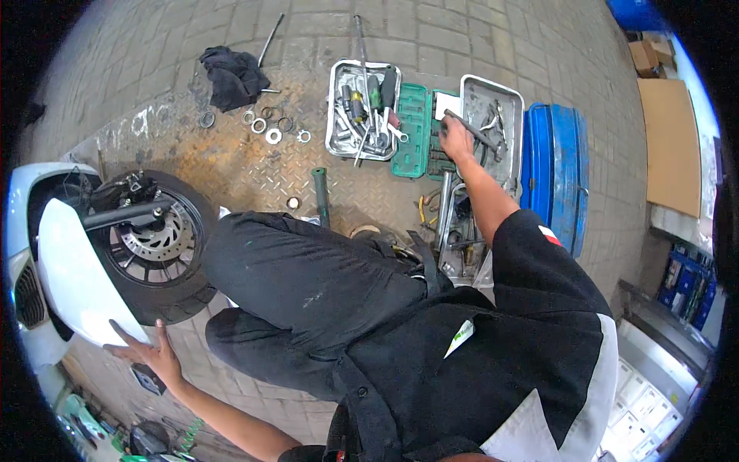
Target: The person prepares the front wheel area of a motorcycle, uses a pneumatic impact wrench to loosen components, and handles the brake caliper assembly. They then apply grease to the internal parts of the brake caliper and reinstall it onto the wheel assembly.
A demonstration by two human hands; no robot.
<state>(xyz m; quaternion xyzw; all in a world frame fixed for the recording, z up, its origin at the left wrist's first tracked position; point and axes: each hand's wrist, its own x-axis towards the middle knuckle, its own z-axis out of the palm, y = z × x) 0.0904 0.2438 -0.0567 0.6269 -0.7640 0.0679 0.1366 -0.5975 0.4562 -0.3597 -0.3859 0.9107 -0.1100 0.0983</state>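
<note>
Left hand (145, 356): fingers spread, grip open, against white fender (81, 269) beside wheel (202, 223). Right hand (456, 143): over green case (410, 123), between two trays (479, 91); cannot tell if grip closed. Hammer (476, 133) just beside it.

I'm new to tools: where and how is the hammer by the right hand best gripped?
Grip the hammer by its slim handle, probably near the free end, coming from the left: that end juts past the metal tray toward the green case, while the head sits over the tray, close to other tools.
</note>
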